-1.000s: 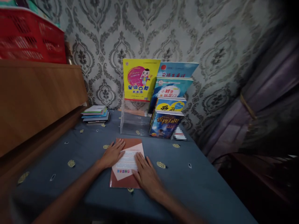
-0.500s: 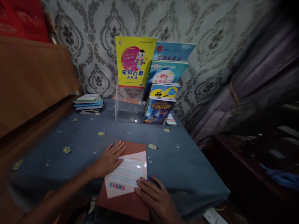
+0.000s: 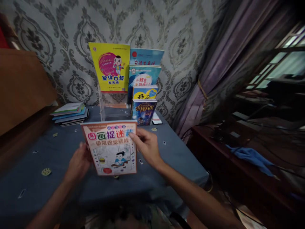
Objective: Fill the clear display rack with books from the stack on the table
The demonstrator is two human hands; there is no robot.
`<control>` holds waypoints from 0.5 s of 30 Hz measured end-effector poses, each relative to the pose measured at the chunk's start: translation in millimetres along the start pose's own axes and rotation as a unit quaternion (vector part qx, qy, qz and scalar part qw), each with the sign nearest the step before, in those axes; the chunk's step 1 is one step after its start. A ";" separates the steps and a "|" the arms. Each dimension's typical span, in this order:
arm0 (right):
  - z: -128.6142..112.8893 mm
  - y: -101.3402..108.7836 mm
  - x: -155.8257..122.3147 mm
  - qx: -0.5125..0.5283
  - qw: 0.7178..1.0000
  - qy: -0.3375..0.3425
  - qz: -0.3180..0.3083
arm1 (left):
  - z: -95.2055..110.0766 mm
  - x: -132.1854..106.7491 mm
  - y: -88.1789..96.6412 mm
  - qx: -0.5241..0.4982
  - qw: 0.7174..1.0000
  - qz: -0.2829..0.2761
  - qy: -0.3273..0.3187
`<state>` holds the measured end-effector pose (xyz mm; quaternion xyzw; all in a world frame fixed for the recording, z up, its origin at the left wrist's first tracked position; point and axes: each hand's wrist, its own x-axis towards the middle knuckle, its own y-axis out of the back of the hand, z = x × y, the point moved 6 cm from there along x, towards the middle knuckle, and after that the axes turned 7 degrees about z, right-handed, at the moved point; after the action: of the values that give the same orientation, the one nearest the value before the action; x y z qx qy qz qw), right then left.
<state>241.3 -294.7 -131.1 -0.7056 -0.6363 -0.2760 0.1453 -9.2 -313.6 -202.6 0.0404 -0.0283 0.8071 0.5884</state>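
Step in hand, as we judge it: holding the book up and adjusting our grip. The thin paperback with a red-brown border and a line-drawn cover (image 3: 113, 152) is up in front of us over the tabletop with blue-grey cloth (image 3: 173, 156). Front cover faces us, title at the top, whole book leaning a bit.

Right hand (image 3: 147, 144) has a firm pinch on the upper right edge: thumb on the cover, other fingers behind. Left hand (image 3: 81, 159) is at the left edge, but it's motion-blurred and we can't tell if its fingers are closed on the paper or just bracing it.

Beyond the book sits the clear plastic stepped stand (image 3: 102, 113). Tall yellow workbook with a pink circle (image 3: 110, 68) stands at its upper left. Right side is a stepped column: light-blue book at the back (image 3: 146, 57), teal book (image 3: 144, 76), blue-and-yellow book (image 3: 145, 93), dark-blue book at the front (image 3: 143, 113). Low pile of thin mixed-colour books (image 3: 70, 114) lies flat left of the stand.

Next move, our read: any shift calls for holding that right pinch, getting the left edge secure and levelling the tilt. Thin covers will probably flex under a one-sided grip, so we'd support both edges.
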 end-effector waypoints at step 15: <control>99.7 -116.9 -23.2 -0.267 0.916 0.066 -0.293 | -75.1 47.0 -44.4 0.545 0.790 -0.141 -0.243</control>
<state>146.4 -240.9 -241.8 -0.4806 -0.7060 -0.5118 -0.0935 16.4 -248.5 -272.8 0.5525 0.2802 0.5601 0.5500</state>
